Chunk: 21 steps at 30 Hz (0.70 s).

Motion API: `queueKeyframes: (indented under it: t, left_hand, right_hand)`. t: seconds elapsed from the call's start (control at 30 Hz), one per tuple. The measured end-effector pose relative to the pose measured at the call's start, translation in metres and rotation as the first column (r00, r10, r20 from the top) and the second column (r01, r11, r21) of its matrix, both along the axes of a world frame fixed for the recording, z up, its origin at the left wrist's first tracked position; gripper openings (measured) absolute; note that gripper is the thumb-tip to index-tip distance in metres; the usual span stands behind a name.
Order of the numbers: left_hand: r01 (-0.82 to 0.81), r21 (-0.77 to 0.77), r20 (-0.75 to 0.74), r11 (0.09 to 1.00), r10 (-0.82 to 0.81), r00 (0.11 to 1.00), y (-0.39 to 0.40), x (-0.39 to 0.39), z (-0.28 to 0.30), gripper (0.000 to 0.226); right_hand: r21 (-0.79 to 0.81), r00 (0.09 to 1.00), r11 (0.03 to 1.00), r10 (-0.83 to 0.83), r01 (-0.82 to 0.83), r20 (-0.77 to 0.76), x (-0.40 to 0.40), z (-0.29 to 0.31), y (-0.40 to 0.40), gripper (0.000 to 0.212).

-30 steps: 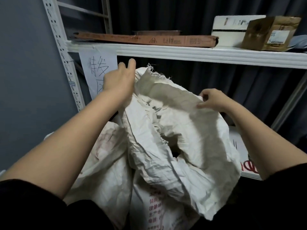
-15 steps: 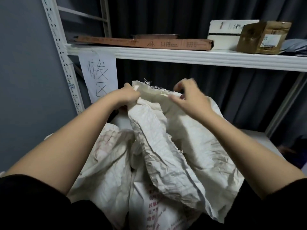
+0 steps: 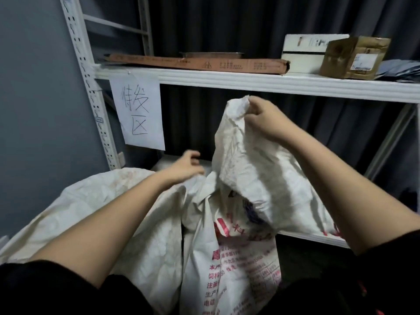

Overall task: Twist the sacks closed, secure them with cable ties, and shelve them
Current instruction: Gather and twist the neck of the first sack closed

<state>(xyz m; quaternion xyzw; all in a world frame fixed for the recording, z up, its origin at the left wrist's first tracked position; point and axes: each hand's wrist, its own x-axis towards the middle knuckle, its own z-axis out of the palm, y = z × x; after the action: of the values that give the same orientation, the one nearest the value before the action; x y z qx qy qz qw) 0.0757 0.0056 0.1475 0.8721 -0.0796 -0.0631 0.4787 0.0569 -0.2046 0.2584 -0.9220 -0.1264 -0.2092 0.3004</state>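
A white woven sack [image 3: 245, 258] with red print stands in front of me, its mouth gathered upward. My right hand [image 3: 263, 119] grips the bunched top of that sack and holds it up just under the upper shelf. My left hand [image 3: 188, 167] is lower and to the left, blurred, fingers loosely curled near the sack's neck; whether it grips the cloth cannot be told. A second pale sack [image 3: 95, 201] lies at the left, under my left forearm. No cable tie is visible.
A white metal rack has an upper shelf [image 3: 250, 80] carrying a flat brown carton [image 3: 200, 63], a white box [image 3: 304, 53] and a brown box [image 3: 354, 57]. A handwritten paper sign [image 3: 138, 112] hangs at its left. The lower shelf [image 3: 318, 239] lies behind the sacks, with dark curtains beyond.
My right hand has gathered the sack's top and lifted it higher. My left hand let go of the top edge and dropped down to the left, toward the sack's neck.
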Motion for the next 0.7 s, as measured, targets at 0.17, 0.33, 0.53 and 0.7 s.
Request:
queueKeyframes:
  t: [0.17, 0.33, 0.53, 0.7]
  left_hand:
    - [0.113, 0.168, 0.007, 0.979, -0.116, 0.993, -0.030, -0.008, -0.022, 0.096]
    - [0.012, 0.264, 0.192, 0.964, -0.064, 0.979, -0.040, -0.008, -0.027, 0.050]
    - [0.205, 0.298, 0.218, 0.932, -0.275, 0.936, -0.009, -0.015, -0.021, 0.069]
    - [0.174, 0.364, 0.207, 0.915, -0.262, 0.943, 0.031, -0.018, -0.026, 0.022]
  right_hand:
    - [-0.020, 0.982, 1.000, 0.003, 0.001, 0.189, -0.008, 0.037, 0.001, 0.017]
    - [0.088, 0.887, 0.995, -0.091, 0.057, 0.453, -0.017, 0.050, 0.002, 0.009]
    - [0.281, 0.828, 0.949, -0.272, 0.145, 0.491, -0.005, 0.054, -0.023, 0.023]
    - [0.351, 0.844, 0.903, -0.379, 0.248, 0.379, 0.012, 0.053, -0.050, 0.027]
